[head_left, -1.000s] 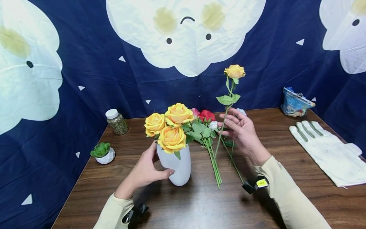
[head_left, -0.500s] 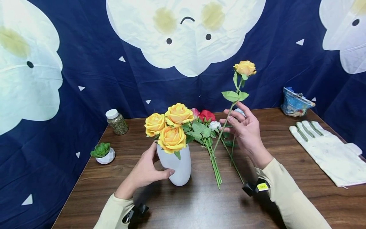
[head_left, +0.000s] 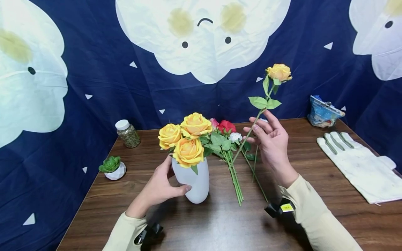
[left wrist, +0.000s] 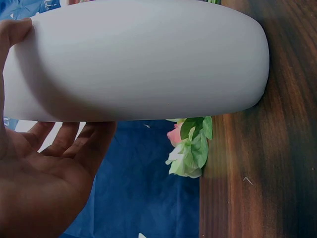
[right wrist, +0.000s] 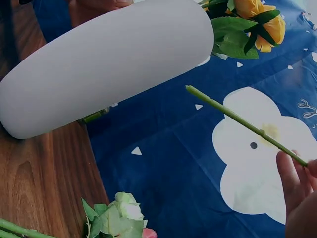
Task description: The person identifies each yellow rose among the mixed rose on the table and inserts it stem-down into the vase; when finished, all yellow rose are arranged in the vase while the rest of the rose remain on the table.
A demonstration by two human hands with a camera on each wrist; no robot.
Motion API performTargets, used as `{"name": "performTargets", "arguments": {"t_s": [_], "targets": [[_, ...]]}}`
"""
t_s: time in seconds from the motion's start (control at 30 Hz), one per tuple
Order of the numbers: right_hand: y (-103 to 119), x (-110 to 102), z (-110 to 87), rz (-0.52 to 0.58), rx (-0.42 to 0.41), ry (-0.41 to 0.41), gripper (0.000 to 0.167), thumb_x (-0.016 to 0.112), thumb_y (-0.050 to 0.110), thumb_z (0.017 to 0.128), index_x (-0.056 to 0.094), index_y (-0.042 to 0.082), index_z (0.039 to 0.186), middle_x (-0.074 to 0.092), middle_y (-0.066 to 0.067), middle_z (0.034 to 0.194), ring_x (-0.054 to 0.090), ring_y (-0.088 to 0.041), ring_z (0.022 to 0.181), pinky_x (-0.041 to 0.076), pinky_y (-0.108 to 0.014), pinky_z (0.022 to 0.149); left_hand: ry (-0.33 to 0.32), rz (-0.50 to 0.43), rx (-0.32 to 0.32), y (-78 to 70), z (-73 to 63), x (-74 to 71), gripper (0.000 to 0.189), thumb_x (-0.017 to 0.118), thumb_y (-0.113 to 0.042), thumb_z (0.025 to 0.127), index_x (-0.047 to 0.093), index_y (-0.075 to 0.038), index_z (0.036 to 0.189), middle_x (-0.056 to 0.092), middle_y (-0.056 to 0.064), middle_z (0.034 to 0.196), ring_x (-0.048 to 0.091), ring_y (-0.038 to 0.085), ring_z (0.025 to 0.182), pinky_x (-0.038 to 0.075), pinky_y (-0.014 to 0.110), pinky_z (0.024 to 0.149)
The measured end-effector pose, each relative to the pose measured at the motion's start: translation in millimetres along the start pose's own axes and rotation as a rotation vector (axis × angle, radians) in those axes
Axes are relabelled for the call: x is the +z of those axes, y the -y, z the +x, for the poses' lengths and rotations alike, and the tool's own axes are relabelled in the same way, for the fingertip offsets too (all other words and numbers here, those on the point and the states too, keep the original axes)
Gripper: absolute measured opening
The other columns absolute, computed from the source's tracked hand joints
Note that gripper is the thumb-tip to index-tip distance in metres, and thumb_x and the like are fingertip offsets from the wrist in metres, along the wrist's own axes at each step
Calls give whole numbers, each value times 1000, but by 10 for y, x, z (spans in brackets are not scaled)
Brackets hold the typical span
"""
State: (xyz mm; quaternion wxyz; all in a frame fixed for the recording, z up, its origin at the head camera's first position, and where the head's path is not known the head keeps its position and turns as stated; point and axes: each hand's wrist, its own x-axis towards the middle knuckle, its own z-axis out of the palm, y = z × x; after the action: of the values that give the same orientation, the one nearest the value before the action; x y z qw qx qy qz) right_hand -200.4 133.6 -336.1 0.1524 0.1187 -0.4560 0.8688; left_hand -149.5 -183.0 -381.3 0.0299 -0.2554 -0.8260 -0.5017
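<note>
My left hand grips a white vase standing on the table, thumb in front and fingers round the far side, as the left wrist view also shows. Three yellow roses fill the vase's mouth. To the right, my right hand pinches the green stem of a single yellow rose, its bloom up and leaning right. In the right wrist view the cut end of that stem points toward the vase, apart from it. Behind the vase lie a red rose, a white flower and several green stems.
At the left stand a lidded jar of dried herbs and a small potted succulent. A blue crumpled container and a white work glove lie at the right. A dark blue cloth hangs behind the wooden table.
My right hand has moved right with the yellow rose, whose bloom has risen and tilts further right. The left hand and the vase stay in place.
</note>
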Motion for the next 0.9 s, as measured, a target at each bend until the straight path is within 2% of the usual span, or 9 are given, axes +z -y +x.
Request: {"name": "performTargets", "arguments": {"t_s": [0.23, 0.37, 0.43, 0.7, 0.9], "targets": [[-39, 69, -51, -28, -42, -103, 57, 51, -18, 97, 38, -5, 151, 76, -3, 100, 76, -17, 75, 63, -30, 64, 8, -4, -18, -24, 12, 2, 80, 86, -16, 73, 47, -2, 142, 64, 11, 130, 65, 25, 117, 55, 38, 100], [-12, 147, -31, -17, -100, -168, 53, 52, -18, 97, 45, -2, 146, 76, -5, 99, 76, -17, 74, 62, -28, 61, 20, -9, -14, -26, 27, 16, 81, 85, -18, 74, 46, -2, 143, 64, 12, 131, 64, 25, 119, 54, 38, 101], [9, 218, -2, -19, -144, -175, 51, 53, -18, 97, 47, -2, 145, 75, -6, 100, 76, -17, 74, 62, -27, 61, 18, -10, -10, -21, 24, 17, 81, 86, -18, 74, 46, -2, 143, 64, 12, 131, 64, 25, 119, 55, 39, 101], [107, 603, 99, -32, -352, -79, 53, 57, -18, 95, 48, -6, 145, 74, -8, 104, 76, -18, 77, 63, -29, 66, 4, -12, 0, -3, -3, -5, 80, 86, -17, 74, 46, -3, 142, 65, 12, 129, 65, 23, 117, 55, 41, 100], [132, 782, 107, -58, -410, -26, 53, 58, -16, 94, 49, -4, 145, 73, -9, 107, 77, -18, 78, 63, -31, 66, 8, -20, -15, -24, -4, -13, 80, 85, -16, 74, 45, -2, 143, 64, 12, 130, 64, 26, 119, 54, 40, 101]]}}
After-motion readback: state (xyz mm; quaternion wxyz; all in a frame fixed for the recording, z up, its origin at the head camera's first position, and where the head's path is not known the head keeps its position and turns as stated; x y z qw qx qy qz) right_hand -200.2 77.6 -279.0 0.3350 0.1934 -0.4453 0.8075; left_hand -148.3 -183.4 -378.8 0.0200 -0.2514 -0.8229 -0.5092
